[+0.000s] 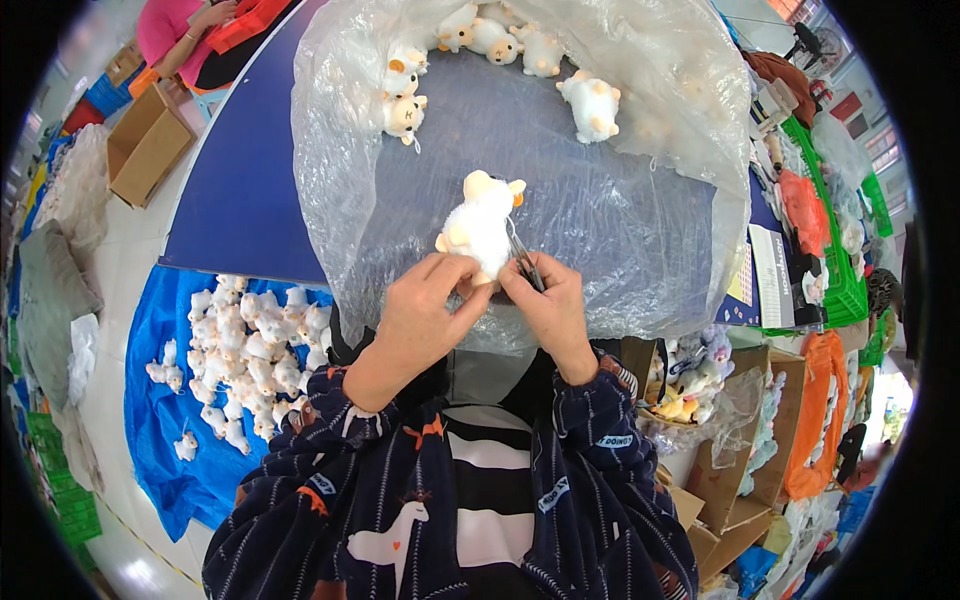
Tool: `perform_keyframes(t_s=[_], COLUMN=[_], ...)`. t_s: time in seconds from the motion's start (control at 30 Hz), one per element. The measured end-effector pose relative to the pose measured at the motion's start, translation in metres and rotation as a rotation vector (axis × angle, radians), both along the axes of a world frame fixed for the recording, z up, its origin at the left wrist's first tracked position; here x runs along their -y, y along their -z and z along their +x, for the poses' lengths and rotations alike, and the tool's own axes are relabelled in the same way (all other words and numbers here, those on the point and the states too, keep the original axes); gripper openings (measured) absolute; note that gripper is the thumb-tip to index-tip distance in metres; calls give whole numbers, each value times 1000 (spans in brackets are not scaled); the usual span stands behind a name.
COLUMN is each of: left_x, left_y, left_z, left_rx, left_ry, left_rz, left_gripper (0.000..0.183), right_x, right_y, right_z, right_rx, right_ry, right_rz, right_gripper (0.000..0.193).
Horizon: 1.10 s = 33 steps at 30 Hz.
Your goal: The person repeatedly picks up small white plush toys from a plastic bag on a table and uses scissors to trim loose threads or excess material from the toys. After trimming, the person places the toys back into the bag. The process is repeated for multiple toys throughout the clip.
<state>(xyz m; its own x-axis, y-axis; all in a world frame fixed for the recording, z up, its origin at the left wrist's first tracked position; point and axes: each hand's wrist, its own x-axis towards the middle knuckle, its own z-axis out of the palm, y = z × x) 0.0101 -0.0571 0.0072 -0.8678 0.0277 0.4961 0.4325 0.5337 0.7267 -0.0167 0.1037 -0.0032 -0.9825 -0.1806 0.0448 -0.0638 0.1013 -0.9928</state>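
Observation:
Over the plastic-covered table, a white plush toy (478,222) with cream head and an orange-brown ear is held in front of me. My left hand (428,302) pinches its lower end between thumb and fingers. In my right hand (550,302) is a pair of dark metal tweezers or small scissors (524,262); which of the two I cannot tell. The tool's tip points up along the toy's right side, and the right thumb and fingertips touch the toy's lower edge. A thin white loop of thread lies beside the tip.
Several similar plush toys (592,106) lie along the far side of the clear plastic sheet (340,180) on the blue table (235,190). Many more sit on a blue tarp (160,440) at left. Cardboard boxes (150,145) and green crates (845,270) stand around. Another person (175,40) sits at far left.

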Motion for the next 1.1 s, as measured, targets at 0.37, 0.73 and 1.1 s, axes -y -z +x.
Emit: perform_keyframes(t_s=[0.37,0.73,1.1], left_x=[7,5,8], left_y=[9,21,34], left_z=[-4,-6,-9], left_rx=[216,220,256], left_ry=[84,160,125], left_rz=[312,405,555], left_gripper=[20,19,17], right_x=[4,-5,2], right_y=[2,14,7], right_z=[4,7,9], right_rx=[-157,-108,-686], right_ry=[21,-53,129], right_rz=[69,88,400], right_gripper=[13,24,32])
